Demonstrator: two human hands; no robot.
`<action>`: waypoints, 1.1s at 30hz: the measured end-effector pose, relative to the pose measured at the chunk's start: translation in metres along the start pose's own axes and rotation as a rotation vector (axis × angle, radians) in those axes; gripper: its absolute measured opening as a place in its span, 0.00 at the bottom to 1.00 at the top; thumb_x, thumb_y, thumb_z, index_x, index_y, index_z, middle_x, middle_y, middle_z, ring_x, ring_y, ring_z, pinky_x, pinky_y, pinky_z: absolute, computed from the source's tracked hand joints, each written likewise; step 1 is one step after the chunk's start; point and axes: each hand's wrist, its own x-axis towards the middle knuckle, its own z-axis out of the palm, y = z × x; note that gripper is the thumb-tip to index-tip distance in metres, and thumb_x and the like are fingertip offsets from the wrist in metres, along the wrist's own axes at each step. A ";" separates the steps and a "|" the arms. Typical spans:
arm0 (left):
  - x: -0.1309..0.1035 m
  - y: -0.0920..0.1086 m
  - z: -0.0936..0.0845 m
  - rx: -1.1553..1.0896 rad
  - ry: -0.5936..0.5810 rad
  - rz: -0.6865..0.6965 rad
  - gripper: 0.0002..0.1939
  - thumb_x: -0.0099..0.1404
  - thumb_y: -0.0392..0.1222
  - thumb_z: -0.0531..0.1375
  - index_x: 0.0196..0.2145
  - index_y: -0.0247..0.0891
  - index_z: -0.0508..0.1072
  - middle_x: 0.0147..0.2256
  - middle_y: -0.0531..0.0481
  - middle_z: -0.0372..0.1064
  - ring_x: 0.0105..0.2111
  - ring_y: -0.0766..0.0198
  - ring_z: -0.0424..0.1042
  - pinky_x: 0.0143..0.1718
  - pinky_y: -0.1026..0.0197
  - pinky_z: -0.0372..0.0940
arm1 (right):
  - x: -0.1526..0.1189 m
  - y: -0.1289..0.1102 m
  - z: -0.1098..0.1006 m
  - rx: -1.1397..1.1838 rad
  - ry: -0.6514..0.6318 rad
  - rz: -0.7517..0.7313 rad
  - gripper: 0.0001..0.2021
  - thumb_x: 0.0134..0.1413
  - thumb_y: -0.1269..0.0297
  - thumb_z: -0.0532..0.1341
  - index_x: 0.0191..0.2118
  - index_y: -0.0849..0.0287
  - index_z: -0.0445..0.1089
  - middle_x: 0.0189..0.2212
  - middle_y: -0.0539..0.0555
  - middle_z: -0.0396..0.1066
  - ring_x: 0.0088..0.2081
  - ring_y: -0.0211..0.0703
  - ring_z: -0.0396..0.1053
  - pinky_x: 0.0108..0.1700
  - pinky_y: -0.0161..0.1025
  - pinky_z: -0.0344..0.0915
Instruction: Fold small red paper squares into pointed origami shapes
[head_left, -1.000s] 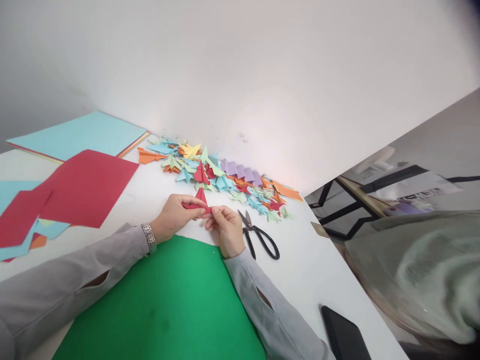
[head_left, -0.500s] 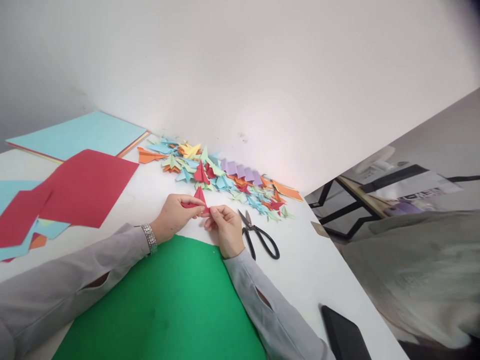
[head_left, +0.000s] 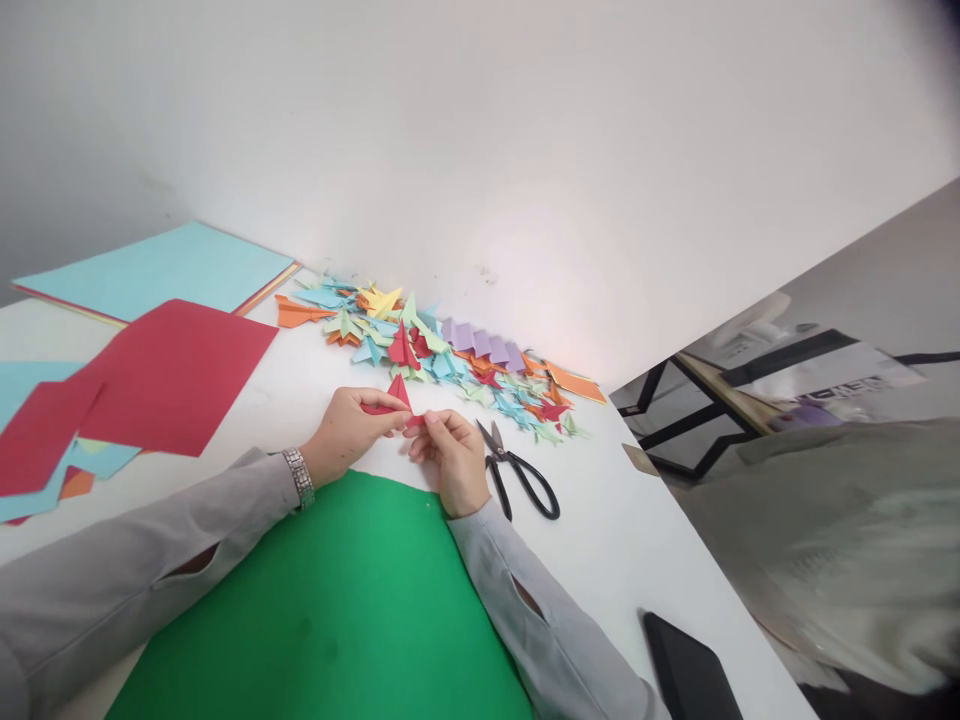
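Observation:
A small folded red paper is pinched between my two hands near the middle of the table. My left hand grips its left side, with a silver band at the wrist. On the right side, my right hand pinches the lower edge between thumb and fingers. Just beyond the hands lies a heap of small folded papers in several colours. Black-handled scissors rest with blades apart right of my right hand. Below both hands is a green sheet.
Red sheets and blue pieces lie at the left. Behind them is a stack topped by a light blue sheet. A black phone-like object sits near the table's right edge. A wall borders the back; a black-framed shelf stands beyond.
My right hand's fingers and thumb have shifted slightly on the red paper, and a bit more of its lower right end shows. My left hand has barely moved.

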 end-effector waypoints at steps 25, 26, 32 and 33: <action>0.002 -0.002 -0.001 -0.040 -0.002 -0.021 0.09 0.44 0.38 0.69 0.26 0.33 0.78 0.21 0.51 0.73 0.21 0.70 0.66 0.24 0.67 0.63 | 0.002 -0.001 -0.002 0.087 0.005 0.033 0.19 0.48 0.47 0.62 0.27 0.60 0.69 0.20 0.53 0.75 0.16 0.36 0.66 0.18 0.32 0.60; 0.002 -0.001 -0.001 -0.035 -0.008 -0.020 0.09 0.44 0.38 0.69 0.26 0.33 0.78 0.21 0.51 0.73 0.21 0.70 0.66 0.24 0.67 0.63 | 0.002 0.000 -0.002 0.068 0.014 0.030 0.18 0.47 0.47 0.63 0.25 0.60 0.68 0.20 0.53 0.74 0.16 0.35 0.66 0.19 0.32 0.60; -0.001 0.002 -0.001 0.013 -0.043 -0.021 0.07 0.45 0.36 0.68 0.25 0.33 0.78 0.20 0.52 0.72 0.21 0.70 0.66 0.24 0.67 0.64 | 0.000 0.001 0.001 -0.089 -0.072 0.012 0.18 0.42 0.50 0.68 0.22 0.60 0.66 0.16 0.50 0.72 0.16 0.32 0.64 0.20 0.30 0.58; -0.001 0.002 -0.001 0.018 -0.043 -0.024 0.07 0.45 0.36 0.68 0.25 0.33 0.78 0.20 0.52 0.72 0.20 0.70 0.67 0.24 0.67 0.64 | 0.000 0.001 0.001 -0.095 -0.080 0.009 0.18 0.42 0.50 0.67 0.22 0.60 0.66 0.16 0.50 0.72 0.16 0.32 0.64 0.20 0.30 0.58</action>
